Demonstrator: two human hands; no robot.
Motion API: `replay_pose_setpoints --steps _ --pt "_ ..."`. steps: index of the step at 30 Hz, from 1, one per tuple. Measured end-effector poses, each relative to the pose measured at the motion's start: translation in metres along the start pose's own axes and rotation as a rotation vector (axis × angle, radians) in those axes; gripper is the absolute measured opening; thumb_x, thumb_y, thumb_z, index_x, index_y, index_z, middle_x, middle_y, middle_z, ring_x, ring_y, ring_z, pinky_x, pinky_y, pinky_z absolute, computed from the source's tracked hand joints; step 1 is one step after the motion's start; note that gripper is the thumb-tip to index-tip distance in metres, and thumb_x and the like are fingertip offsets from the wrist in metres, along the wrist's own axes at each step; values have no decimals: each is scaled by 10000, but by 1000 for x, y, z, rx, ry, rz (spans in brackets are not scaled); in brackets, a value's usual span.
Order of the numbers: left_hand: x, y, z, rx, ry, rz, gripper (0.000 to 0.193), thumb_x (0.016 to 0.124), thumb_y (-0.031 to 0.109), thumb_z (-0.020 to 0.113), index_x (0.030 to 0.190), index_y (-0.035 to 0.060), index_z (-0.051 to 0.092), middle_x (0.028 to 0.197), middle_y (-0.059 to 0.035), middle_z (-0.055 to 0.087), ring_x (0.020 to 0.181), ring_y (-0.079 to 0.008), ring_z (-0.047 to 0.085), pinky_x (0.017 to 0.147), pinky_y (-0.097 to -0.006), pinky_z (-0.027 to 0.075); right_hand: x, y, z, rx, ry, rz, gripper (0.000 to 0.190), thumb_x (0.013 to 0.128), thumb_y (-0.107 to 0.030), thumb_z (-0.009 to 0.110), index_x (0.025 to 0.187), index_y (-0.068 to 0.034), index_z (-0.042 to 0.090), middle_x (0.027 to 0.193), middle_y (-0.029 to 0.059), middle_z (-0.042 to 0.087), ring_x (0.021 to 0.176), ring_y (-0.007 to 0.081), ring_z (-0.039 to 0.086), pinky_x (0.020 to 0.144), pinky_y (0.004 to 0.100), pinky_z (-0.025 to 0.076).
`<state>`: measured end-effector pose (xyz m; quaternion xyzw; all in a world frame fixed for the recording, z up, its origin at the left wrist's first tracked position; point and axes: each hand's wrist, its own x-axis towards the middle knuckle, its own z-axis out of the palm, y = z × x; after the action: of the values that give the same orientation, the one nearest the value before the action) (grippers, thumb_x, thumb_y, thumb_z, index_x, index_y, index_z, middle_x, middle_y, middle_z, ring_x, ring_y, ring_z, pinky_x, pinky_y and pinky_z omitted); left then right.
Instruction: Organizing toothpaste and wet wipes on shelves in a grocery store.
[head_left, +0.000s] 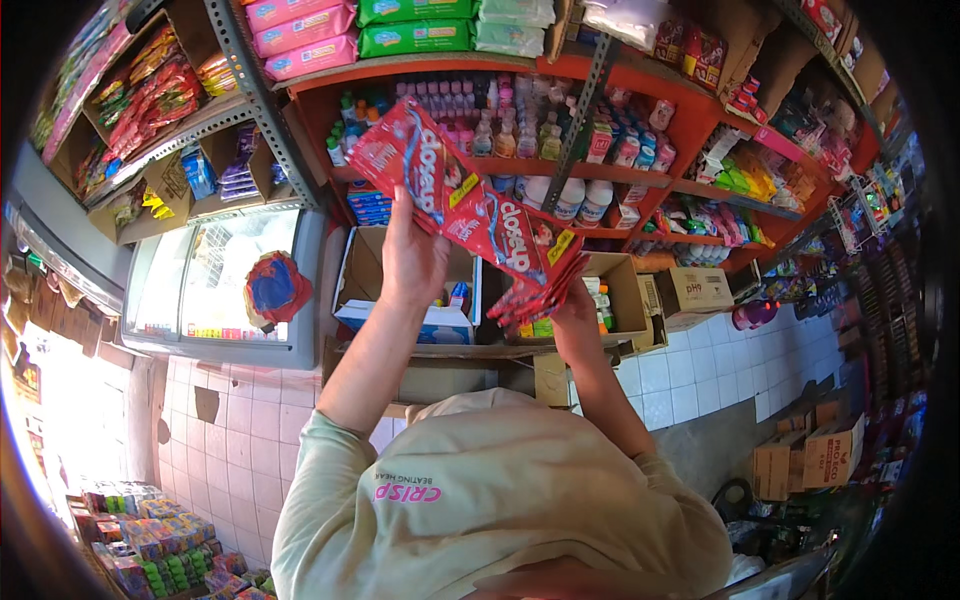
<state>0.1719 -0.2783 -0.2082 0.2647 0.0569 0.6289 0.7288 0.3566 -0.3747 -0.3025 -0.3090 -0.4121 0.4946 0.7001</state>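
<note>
Both of my hands hold a strip of joined red Closeup toothpaste sachets (469, 202) up in front of the shelves. My left hand (416, 255) grips the upper-left part, its thumb lying on the front of a stack of sachets. At the lower right end, where more sachets are bunched together, my right hand (574, 304) closes around them, its fingers partly hidden behind the packs. Below the strip are an open white and blue carton (405, 326) with a few bottles inside and an open brown cardboard box (626, 285) holding bottles.
Orange shelves (645, 176) with bottles and packs rise ahead. A glass-topped chest freezer (217, 277) stands at the left, a red and blue cloth item (277, 290) on it. Closed cartons (694, 296) sit at the right. A perforated metal post (577, 124) crosses before the shelves.
</note>
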Motion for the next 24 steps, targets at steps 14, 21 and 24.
replay_pose_setpoints --steps 14,21,24 --pt "32 92 51 203 -323 -182 336 931 281 450 1168 43 460 1079 -100 595 956 -210 602 844 -392 494 -37 14 39 -658 -344 337 471 769 -14 651 1199 5 461 1167 91 509 949 138 561 804 262 465" --pt "48 115 69 123 -372 -420 335 929 289 455 1148 37 481 1072 -123 606 955 -238 614 838 -421 508 11 -14 80 -358 -242 -14 543 784 -116 674 1260 -38 426 1147 94 540 1009 108 521 815 260 435" --pt "48 109 62 140 -270 -412 322 931 264 456 1142 21 476 1065 -129 607 946 -244 616 830 -428 514 27 -10 101 -118 -256 -42 556 787 -138 673 1269 -45 411 1176 80 532 1049 111 499 878 295 412"
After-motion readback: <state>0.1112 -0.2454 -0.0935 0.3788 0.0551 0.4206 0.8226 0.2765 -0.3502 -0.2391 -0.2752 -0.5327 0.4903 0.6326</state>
